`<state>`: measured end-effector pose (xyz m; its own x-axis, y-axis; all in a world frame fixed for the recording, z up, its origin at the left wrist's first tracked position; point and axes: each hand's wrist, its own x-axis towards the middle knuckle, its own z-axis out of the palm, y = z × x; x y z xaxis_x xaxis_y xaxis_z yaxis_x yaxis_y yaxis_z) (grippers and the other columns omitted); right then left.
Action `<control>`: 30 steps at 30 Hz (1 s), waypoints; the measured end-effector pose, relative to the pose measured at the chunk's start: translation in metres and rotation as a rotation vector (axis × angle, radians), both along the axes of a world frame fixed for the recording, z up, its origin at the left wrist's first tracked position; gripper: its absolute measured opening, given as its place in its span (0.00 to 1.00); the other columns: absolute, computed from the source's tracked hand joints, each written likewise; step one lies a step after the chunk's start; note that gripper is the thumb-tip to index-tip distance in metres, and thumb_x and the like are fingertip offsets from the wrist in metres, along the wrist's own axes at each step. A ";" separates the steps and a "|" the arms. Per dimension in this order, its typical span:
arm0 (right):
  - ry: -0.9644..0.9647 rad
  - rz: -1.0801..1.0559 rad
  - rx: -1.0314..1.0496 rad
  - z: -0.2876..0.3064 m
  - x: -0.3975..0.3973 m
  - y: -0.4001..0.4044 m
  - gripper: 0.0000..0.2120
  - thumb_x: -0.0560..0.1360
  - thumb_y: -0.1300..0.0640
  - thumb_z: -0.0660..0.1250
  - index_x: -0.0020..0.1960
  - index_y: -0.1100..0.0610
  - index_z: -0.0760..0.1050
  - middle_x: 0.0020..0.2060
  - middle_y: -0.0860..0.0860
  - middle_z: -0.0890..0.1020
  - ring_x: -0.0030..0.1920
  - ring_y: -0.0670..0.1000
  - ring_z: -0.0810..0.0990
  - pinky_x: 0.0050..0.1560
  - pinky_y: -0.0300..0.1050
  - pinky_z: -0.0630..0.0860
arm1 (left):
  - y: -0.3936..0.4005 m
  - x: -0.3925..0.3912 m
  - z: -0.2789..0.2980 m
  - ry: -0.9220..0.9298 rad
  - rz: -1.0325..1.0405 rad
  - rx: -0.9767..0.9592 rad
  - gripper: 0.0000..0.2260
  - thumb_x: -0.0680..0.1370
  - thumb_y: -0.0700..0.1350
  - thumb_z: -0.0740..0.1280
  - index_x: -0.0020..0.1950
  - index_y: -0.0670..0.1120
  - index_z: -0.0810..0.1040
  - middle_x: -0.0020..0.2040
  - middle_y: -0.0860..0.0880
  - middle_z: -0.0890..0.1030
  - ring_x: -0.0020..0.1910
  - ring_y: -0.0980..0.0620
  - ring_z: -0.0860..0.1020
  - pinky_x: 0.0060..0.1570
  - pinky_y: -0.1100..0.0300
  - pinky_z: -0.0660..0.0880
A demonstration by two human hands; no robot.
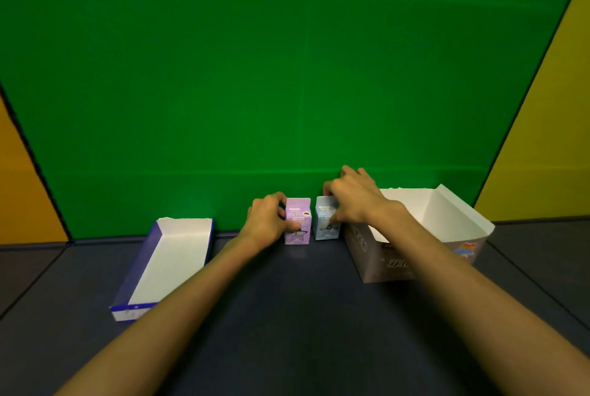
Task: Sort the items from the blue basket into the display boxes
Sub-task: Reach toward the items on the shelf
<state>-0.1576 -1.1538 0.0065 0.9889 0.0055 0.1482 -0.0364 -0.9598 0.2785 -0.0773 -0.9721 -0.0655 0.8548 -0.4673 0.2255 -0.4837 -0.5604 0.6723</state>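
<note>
Two small upright cartons stand side by side on the dark table near the green backdrop. My left hand (pixel 266 221) grips the purple carton (pixel 298 223) from its left side, thumb on its front. My right hand (pixel 349 201) grips the pale blue carton (pixel 324 220) from the right and top. A blue-sided display box (pixel 145 261) with a white inside lies at the left and holds nothing. A larger white display box (pixel 459 220) with printed sides stands at the right, behind my right forearm; its visible inside holds nothing. No blue basket is in view.
A green backdrop (pixel 287 76) rises right behind the cartons, with yellow panels (pixel 555 124) at both sides. The dark table surface (pixel 287 300) stretches from the boxes toward me, crossed by my two forearms.
</note>
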 end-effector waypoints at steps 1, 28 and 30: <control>-0.004 0.016 -0.019 -0.001 0.002 0.000 0.24 0.66 0.41 0.78 0.56 0.51 0.78 0.49 0.51 0.80 0.61 0.54 0.70 0.59 0.51 0.66 | -0.003 0.000 -0.001 0.002 0.009 -0.006 0.18 0.65 0.46 0.82 0.49 0.47 0.78 0.43 0.52 0.85 0.43 0.53 0.82 0.49 0.50 0.79; -0.176 0.412 0.301 0.012 -0.015 0.062 0.19 0.80 0.42 0.60 0.65 0.50 0.76 0.62 0.50 0.80 0.62 0.55 0.76 0.58 0.51 0.70 | 0.085 -0.062 0.047 -0.404 0.281 0.315 0.19 0.78 0.57 0.66 0.67 0.53 0.75 0.63 0.50 0.80 0.62 0.44 0.77 0.57 0.51 0.75; -0.176 0.449 0.319 0.011 -0.016 0.082 0.19 0.81 0.41 0.60 0.66 0.49 0.75 0.63 0.50 0.79 0.62 0.55 0.76 0.58 0.51 0.70 | 0.112 -0.076 0.055 -0.423 0.324 0.362 0.21 0.78 0.60 0.63 0.69 0.53 0.75 0.65 0.50 0.79 0.63 0.45 0.76 0.56 0.51 0.75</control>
<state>-0.1737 -1.0715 0.0177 0.8603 0.3465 0.3739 0.3739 -0.9275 -0.0008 -0.1535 -0.8598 -0.0107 0.8374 -0.3100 0.4502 -0.4336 -0.8783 0.2015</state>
